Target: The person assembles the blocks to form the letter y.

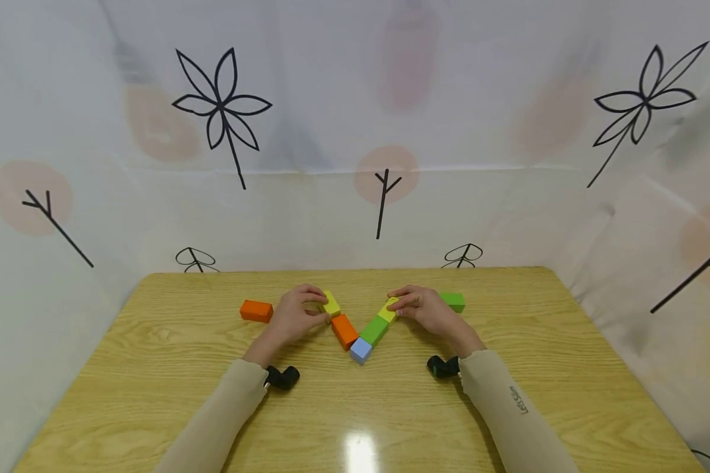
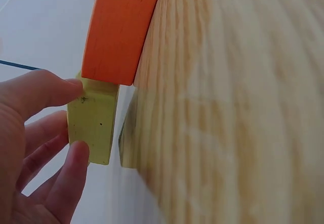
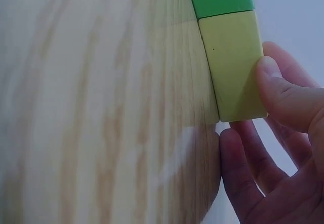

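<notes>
Two lines of blocks form a V, with a light blue block [image 1: 361, 351] at its near point. My left hand [image 1: 296, 315] pinches a yellow block [image 1: 331, 304] at the far end of the left line, against an orange block [image 1: 344, 332]. In the left wrist view, a narrow gap shows between this yellow block [image 2: 93, 125] and the tabletop. At the far end of the right line, my right hand [image 1: 428, 309] holds another yellow block [image 1: 388, 310] between thumb and fingers. Its end meets a green block [image 1: 375, 331] in the right wrist view.
One more orange block [image 1: 256, 311] lies left of my left hand. Another green block [image 1: 452, 302] lies behind my right hand, partly hidden by it. The wooden table [image 1: 361, 407] ends at a patterned cloth [image 1: 307, 217] at the back. Black devices sit at both wrists.
</notes>
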Available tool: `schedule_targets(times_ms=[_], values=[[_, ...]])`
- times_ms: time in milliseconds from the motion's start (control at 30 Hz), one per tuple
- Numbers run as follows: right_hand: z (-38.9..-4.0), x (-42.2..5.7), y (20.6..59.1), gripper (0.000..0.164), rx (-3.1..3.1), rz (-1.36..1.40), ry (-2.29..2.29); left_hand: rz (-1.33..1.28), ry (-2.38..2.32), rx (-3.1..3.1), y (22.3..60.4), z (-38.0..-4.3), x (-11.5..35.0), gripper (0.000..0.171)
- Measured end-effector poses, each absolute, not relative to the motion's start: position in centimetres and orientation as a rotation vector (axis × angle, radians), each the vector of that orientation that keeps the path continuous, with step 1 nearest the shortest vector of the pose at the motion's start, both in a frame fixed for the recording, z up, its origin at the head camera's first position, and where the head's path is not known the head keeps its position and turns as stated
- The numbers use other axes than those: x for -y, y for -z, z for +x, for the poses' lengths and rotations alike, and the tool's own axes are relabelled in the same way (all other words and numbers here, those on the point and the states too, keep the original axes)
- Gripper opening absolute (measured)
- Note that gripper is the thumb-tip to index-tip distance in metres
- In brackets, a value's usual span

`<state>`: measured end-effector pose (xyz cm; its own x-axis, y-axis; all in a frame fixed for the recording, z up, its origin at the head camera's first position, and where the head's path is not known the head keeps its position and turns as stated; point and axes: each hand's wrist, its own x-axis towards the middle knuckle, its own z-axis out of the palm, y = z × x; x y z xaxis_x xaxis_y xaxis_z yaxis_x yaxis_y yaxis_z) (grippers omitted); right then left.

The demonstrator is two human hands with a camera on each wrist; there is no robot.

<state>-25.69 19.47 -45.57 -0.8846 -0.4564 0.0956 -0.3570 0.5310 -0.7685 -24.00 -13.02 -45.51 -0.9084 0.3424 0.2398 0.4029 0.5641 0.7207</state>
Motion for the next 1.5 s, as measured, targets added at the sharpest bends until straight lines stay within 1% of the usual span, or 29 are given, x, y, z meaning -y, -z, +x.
schedule_targets(times_ms=[167,367,567,967,1300,1500], values=[[-25.6,-19.4,45.6,0.019,-2.642,-0.702,1.288,-0.686,1.292,2.719,45.5,-24.0,13.0,0.025],[-25.6,-19.4,45.5,0.018,-2.642,-0.729,1.291,-0.707,1.387,2.747,45.7,-24.2,13.3,0.027],[-25.6,-19.5,45.5,0.018,-2.643,-0.759,1.295,-0.742,1.356,2.77,45.6,-24.2,13.3,0.026],[-25.7,-19.5,45.6,0.018,-2.654,-0.745,1.29,-0.706,1.279,2.786,45.4,-24.0,13.1,0.022],[-25.5,-19.5,45.4,0.019,-2.649,-0.725,1.297,-0.73,1.27,2.782,45.2,-24.1,13.5,0.022],[-25.5,-19.5,45.4,0.018,-2.65,-0.745,1.304,-0.699,1.277,2.753,44.5,-23.8,14.0,0.022]])
